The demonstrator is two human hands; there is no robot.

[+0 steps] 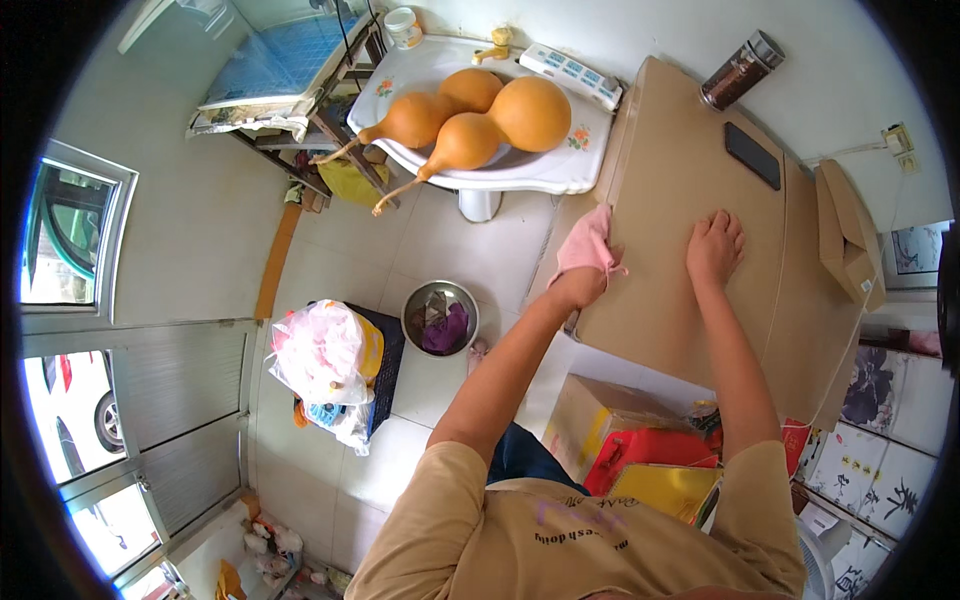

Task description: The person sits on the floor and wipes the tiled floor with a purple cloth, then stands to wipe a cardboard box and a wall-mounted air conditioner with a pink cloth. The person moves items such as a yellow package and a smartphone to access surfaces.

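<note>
My left hand (589,281) holds a pink cloth (586,244) against the left edge of a large brown cardboard sheet (660,300) that covers a waist-high surface. My right hand (715,247) rests on top of the cardboard, fingers slightly bent, with nothing seen in it. A dark phone (752,155) lies flat beyond my right hand. Near the wall stands a clear bottle with dark contents (742,71). Several orange gourds (531,112) with long stems lie in the white washbasin (525,174) at the upper left of the cardboard.
A power strip (571,75) and a tap (495,46) are at the basin's back. On the floor, a metal bowl (409,330) holds purple cloth, beside a dark crate (386,375) with plastic bags. An open cardboard box (844,240) stands right; a red case (645,454) is below.
</note>
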